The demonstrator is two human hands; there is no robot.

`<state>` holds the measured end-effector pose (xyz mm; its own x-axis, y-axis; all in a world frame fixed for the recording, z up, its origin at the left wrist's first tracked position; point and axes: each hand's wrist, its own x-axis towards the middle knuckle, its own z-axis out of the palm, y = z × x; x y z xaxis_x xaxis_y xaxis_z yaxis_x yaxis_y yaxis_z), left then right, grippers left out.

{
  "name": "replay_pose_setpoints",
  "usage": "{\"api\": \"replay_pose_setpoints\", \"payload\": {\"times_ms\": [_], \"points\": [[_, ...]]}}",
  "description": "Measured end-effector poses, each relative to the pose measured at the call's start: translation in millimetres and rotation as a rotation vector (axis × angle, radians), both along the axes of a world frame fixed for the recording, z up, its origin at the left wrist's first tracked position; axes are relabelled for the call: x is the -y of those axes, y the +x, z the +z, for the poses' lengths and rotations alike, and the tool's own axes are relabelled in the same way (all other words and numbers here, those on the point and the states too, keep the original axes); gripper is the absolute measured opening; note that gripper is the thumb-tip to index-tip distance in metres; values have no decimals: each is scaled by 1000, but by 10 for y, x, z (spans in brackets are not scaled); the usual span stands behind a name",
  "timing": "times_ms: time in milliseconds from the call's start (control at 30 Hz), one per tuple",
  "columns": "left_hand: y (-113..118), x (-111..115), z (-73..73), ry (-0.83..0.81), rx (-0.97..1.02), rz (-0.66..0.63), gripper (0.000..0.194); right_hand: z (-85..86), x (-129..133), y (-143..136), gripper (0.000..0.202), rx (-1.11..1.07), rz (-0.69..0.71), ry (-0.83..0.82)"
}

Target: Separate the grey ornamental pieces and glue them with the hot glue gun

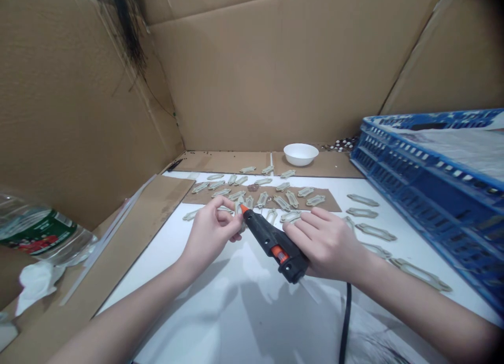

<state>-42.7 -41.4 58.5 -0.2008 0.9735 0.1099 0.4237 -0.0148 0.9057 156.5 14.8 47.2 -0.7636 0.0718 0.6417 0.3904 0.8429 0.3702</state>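
Note:
My right hand [325,243] is wrapped round a black hot glue gun [268,235] with an orange nozzle; a clear glue stick pokes out of its rear. My left hand [216,225] pinches a small pale frame-shaped piece [238,204] between thumb and fingers. The nozzle tip is right at this piece; whether the two touch, I cannot tell. Several like pale frames [291,198] lie around the hands, some on a brown cardboard strip [333,201], others on the white tabletop [165,264]. More of these frames [376,231] form a column at the right.
A white bowl [301,154] stands at the back on cardboard, near black and white bits [344,143]. A blue plastic crate [425,190] borders the right side. At left lie a large plastic bottle [43,227] and a crumpled tissue [39,280]. The gun's black cord [345,322] runs toward me.

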Motion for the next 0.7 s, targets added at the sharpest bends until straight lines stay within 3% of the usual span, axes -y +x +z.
{"api": "replay_pose_setpoints", "payload": {"times_ms": [333, 467, 567, 700], "points": [[-14, 0, 14, 7, -14, 6, 15, 11, 35, -6, 18, -37, -47, 16], [-8, 5, 6, 2, 4, -4, 16, -7, 18, -11, 22, -33, -66, -54], [-31, -16, -7, 27, -6, 11, 15, 19, 4, -12, 21, 42, -133, -259], [-106, -72, -9, 86, -45, 74, 15, 165, 20, 4, 36, -35, -279, -842]]}}
